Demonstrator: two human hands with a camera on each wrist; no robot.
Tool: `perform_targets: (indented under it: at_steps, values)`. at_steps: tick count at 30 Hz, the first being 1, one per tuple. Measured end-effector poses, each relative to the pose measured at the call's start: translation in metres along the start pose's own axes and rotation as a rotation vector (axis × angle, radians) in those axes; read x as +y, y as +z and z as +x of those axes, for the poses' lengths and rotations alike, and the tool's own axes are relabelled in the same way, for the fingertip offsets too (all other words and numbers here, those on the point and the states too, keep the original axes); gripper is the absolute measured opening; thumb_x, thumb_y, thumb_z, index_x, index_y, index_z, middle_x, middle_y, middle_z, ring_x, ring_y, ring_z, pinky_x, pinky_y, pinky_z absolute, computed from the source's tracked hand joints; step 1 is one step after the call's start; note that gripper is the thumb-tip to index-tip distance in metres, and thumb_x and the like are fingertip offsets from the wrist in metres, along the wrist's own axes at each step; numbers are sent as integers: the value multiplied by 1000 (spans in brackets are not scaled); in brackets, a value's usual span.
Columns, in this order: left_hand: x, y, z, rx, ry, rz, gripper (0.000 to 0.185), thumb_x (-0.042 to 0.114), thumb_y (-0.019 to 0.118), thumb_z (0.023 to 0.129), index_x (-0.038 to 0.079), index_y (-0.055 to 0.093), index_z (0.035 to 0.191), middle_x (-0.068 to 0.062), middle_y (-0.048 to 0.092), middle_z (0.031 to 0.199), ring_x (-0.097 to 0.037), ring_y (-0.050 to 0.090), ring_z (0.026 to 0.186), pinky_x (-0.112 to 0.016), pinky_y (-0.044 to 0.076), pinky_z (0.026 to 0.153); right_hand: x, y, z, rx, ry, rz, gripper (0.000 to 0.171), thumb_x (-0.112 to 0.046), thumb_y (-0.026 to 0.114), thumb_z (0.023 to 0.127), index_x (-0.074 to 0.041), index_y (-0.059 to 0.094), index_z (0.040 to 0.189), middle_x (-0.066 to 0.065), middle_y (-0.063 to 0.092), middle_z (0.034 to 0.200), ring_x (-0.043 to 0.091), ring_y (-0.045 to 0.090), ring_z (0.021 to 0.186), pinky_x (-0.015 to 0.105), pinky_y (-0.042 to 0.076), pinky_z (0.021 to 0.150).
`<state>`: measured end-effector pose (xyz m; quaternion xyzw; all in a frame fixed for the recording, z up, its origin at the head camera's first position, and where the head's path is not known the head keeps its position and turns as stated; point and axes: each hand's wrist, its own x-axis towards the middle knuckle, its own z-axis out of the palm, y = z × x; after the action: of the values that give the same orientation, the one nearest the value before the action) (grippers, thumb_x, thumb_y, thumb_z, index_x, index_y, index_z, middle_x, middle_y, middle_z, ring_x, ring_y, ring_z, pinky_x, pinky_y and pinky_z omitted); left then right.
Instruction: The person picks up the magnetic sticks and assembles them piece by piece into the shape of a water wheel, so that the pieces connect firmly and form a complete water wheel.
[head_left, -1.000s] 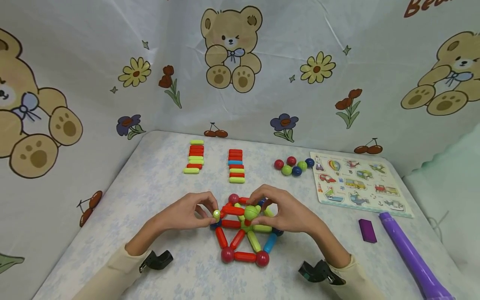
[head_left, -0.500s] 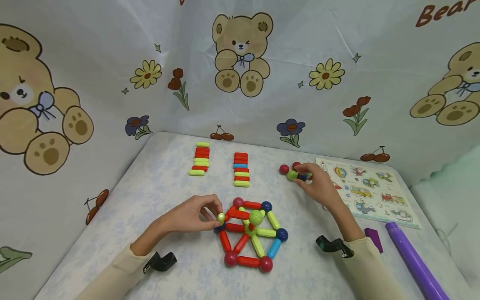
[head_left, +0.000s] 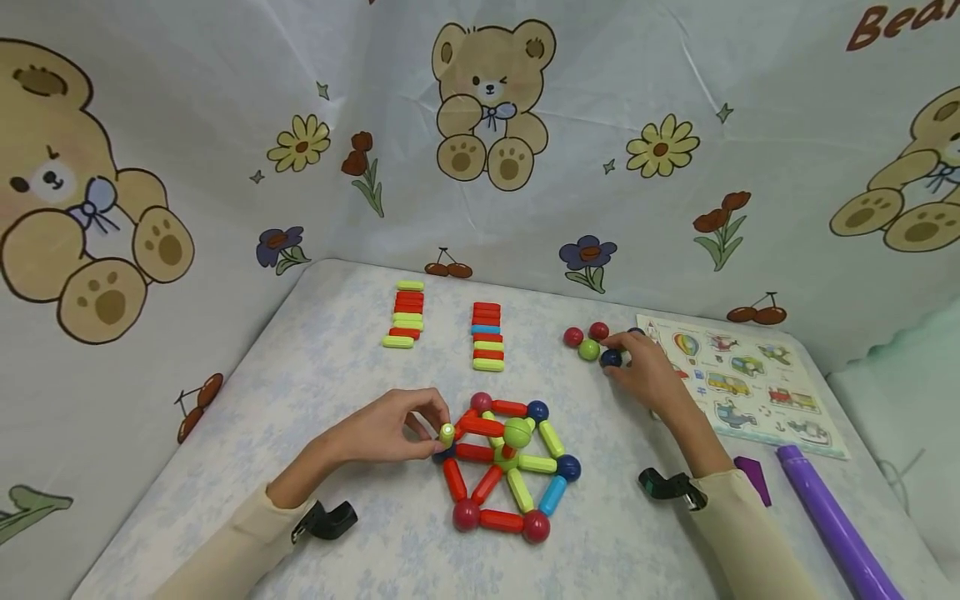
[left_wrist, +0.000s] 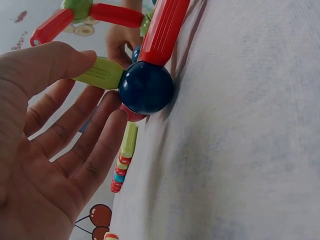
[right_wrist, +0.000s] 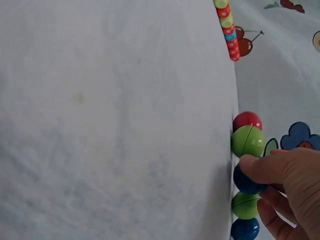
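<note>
1. Pinching a yellow-green rod [head_left: 447, 432] at its free end: left hand [head_left: 390, 435], thumb and fingers closed round it, at the left edge of the rod-and-ball frame [head_left: 510, 467] on the surface [head_left: 315, 392]; rod's other end on a dark blue ball [left_wrist: 146, 87] at the frame's left corner.
2. Reaching into the cluster of loose balls [head_left: 592, 343]: right hand [head_left: 647, 375], well apart from the frame, far right of it; fingertips closed on one dark blue ball [right_wrist: 247, 181], with a green and a red one just beside.
3. Lying beyond the frame: two stacks of rods [head_left: 446, 323], untouched.
4. Running up and toward the frame's green hub [head_left: 517, 432]: long axis of the pinched rod, free end nearest the left grip.
</note>
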<state>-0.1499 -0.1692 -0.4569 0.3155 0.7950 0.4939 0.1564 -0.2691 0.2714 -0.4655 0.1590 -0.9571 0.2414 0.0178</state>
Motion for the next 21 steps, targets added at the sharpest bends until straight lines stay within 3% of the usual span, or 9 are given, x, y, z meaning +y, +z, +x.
perform_targets:
  at_steps: [5, 11, 16, 21]
  values:
    - [0, 0, 0, 4, -4, 2, 24, 12, 82, 96, 18, 65, 112, 5, 73, 108, -14, 72, 103, -35, 65, 86, -29, -6, -9, 100, -87, 2, 43, -8, 84, 94, -3, 68, 134, 17, 69, 125, 37, 66, 113, 55, 60, 93]
    - [0, -1, -1, 0, -11, -2, 24, 12, 83, 96, 18, 65, 112, 5, 73, 109, -14, 72, 103, -36, 65, 86, -109, -19, -21, 160, -304, 102, 42, -10, 86, 93, -7, 70, 131, 9, 72, 119, 30, 69, 103, 50, 62, 87]
    - [-2, -4, -3, 0, -16, -1, 24, 13, 83, 96, 18, 66, 112, 5, 74, 109, -14, 73, 103, -36, 65, 86, -172, -19, -34, 101, -478, 202, 42, -11, 87, 93, -9, 69, 131, 3, 74, 120, 21, 70, 107, 45, 62, 88]
    - [-7, -7, -4, -11, 4, 0, 22, 15, 82, 97, 17, 67, 113, 4, 75, 108, -14, 73, 101, -35, 64, 85, -212, -6, -46, -32, -570, 291, 40, -14, 87, 93, -14, 70, 129, -3, 72, 122, 11, 68, 109, 34, 61, 92]
